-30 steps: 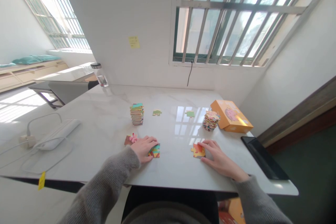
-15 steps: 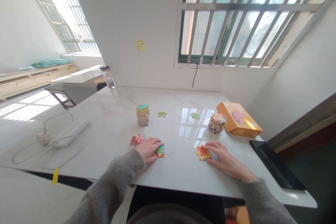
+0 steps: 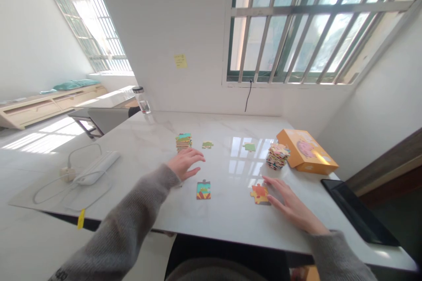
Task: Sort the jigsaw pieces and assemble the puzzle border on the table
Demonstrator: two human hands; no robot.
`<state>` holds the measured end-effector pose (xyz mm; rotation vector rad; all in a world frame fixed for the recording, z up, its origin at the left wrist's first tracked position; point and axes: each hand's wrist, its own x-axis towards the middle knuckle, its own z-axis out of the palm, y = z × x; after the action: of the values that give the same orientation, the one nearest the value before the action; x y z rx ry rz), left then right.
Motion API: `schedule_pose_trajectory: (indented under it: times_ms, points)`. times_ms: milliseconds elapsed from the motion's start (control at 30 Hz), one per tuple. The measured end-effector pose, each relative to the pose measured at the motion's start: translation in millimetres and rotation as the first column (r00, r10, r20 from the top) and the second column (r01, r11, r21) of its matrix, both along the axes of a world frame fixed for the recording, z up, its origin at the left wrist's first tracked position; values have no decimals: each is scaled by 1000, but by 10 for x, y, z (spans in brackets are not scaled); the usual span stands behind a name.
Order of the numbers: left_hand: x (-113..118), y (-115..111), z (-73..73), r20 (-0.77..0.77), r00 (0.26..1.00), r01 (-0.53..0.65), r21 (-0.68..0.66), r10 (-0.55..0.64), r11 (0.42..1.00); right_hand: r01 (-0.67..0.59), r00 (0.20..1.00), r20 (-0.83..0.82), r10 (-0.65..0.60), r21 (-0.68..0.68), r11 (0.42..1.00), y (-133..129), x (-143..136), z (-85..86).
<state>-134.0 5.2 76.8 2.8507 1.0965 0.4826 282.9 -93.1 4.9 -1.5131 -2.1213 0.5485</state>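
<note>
My left hand (image 3: 187,163) hovers open in front of the left stack of puzzle pieces (image 3: 183,140), hiding its lower part; no piece shows in its fingers. Nearer me lies a turquoise and yellow puzzle piece (image 3: 203,190), flat on the table. My right hand (image 3: 286,202) is open, its fingertips beside the right edge of an orange and yellow puzzle piece (image 3: 259,193). Farther back are two green puzzle pieces, one on the left (image 3: 207,145) and one on the right (image 3: 249,147). A second stack of puzzle pieces (image 3: 277,156) stands beyond my right hand.
An orange box (image 3: 308,151) stands at the right, behind a flat black device (image 3: 358,213). On the left lie a white power strip (image 3: 98,168) and its cables. A clear bottle (image 3: 142,100) stands at the far left corner of the white table (image 3: 231,224).
My left hand has let go of the turquoise and yellow piece and moved away toward the left stack. My right hand has shifted slightly off the orange piece. The view has shifted a little.
</note>
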Motion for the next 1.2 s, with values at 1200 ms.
schedule_pose_trajectory:
  times_ms: [1200]
  points:
    - [480, 91, 208, 156, 987, -36, 65, 25, 997, 39, 998, -58, -38, 24, 999, 5, -43, -16]
